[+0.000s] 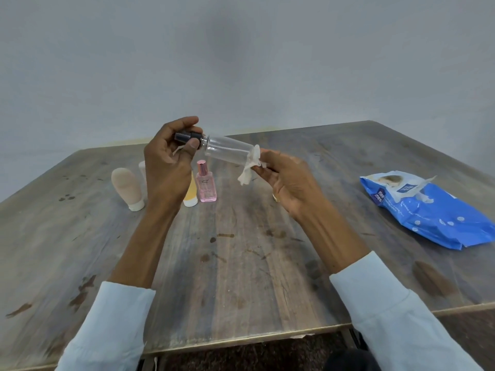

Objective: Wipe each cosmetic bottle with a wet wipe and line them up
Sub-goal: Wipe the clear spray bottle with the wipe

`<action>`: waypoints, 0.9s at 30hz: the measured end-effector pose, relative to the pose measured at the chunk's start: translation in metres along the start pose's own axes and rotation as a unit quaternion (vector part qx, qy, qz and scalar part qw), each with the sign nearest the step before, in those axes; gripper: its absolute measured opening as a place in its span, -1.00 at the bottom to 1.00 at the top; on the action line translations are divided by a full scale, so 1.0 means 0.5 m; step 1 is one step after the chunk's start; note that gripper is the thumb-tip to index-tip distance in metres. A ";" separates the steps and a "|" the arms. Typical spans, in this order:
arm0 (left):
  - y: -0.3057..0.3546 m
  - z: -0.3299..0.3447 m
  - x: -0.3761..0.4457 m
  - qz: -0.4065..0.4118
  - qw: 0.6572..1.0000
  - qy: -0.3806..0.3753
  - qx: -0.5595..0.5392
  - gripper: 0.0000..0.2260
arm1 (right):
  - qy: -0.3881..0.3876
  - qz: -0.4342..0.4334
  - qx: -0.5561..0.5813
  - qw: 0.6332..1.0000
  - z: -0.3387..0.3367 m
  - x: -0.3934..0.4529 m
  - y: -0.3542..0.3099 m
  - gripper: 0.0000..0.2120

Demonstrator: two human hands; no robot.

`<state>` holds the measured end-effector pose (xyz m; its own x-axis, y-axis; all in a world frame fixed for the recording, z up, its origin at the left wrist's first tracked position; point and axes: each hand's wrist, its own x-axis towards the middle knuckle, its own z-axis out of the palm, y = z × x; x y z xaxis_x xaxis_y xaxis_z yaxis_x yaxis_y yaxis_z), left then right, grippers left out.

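The clear bottle [229,148] is up in the air over the table [241,277], lying almost sideways, your left hand [167,159] pinching its black cap [188,137] while your right hand [281,178] presses the wet wipe [250,167] on the bottom end. I'd twist from the cap so the wipe covers the whole barrel (base too). Behind, the pink bottle [206,184] reads "OCZ"; the blue wipes pack [431,210] seems to say "mee mee".
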<state>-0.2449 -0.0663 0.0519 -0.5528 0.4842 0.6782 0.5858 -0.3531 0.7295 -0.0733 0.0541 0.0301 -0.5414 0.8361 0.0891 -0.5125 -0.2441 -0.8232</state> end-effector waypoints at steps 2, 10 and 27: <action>-0.005 0.000 0.000 -0.017 0.999 0.004 -0.027 -0.74 | 0.018 -0.050 -0.100 0.994 0.000 -0.004 0.001 -0.88; -0.008 0.010 -0.003 -0.079 0.991 0.067 -0.084 -0.84 | 0.075 -0.204 -0.313 0.924 0.019 -0.013 0.018 -0.94; 0.002 0.016 -0.007 -0.036 0.998 0.050 -0.011 -0.81 | 0.067 -0.164 -0.255 0.950 0.014 -0.014 0.013 -0.93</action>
<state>-0.2378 -0.0620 0.0495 -0.6501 0.4261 0.6292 0.5302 -0.3389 0.7772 -0.0775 0.0435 0.0281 -0.3006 0.8895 0.3442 -0.2303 0.2825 -0.9312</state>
